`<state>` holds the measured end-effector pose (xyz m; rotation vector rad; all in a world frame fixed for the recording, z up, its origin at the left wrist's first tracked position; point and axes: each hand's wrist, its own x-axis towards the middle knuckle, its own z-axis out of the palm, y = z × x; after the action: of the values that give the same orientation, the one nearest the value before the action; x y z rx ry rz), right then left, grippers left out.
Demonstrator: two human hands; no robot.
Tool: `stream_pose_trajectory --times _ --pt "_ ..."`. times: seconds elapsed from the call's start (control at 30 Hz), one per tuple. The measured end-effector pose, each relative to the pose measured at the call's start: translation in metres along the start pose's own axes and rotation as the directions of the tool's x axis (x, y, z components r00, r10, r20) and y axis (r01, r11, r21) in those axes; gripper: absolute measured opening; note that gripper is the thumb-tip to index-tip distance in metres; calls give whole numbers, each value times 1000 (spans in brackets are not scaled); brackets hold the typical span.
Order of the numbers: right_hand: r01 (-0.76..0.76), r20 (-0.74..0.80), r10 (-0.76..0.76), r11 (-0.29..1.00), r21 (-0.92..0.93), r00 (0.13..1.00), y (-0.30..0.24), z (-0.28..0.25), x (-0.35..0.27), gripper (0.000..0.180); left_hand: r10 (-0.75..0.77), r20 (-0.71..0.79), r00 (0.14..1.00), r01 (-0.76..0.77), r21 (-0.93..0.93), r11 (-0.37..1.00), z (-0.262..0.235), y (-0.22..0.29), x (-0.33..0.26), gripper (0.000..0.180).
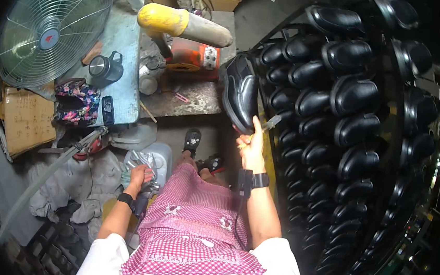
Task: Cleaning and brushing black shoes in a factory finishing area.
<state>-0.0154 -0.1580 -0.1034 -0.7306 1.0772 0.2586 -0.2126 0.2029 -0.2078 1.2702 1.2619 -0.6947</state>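
Workshop floor shows beyond the checked apron. The left hand is at crumpled clear plastic, its grip unclear. The right hand clamps the near end of a black shoe, just left of racked shoes; a firm, even hold should prevent scuffs.

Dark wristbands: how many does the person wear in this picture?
2: one dark wristband near the right hand, which holds a shiny black leather shoe; another dark wristband near the left hand. Others could hide under the white sleeves.
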Motion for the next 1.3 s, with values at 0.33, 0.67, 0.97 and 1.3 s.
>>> stream_pose_trajectory --times 0.33,0.67,0.97,1.3 --pt "19 40 -21 999 36 999 -21 95 65 44 -36 62 997 40 -63 997 30 18 5 31" --pt "42 61 -49 993 113 997 -43 124 80 38 -2 53 999 8 -118 993 18 47 19 31" --pt "163 -187 -179 982 -96 966 -22 117 60 39 -26 48 999 30 -77 997 16 51 32 28" --pt "542 35 -796 379 -750 604 6 86 60 61 -8 90 996 16 -82 996 25 74 43 28"
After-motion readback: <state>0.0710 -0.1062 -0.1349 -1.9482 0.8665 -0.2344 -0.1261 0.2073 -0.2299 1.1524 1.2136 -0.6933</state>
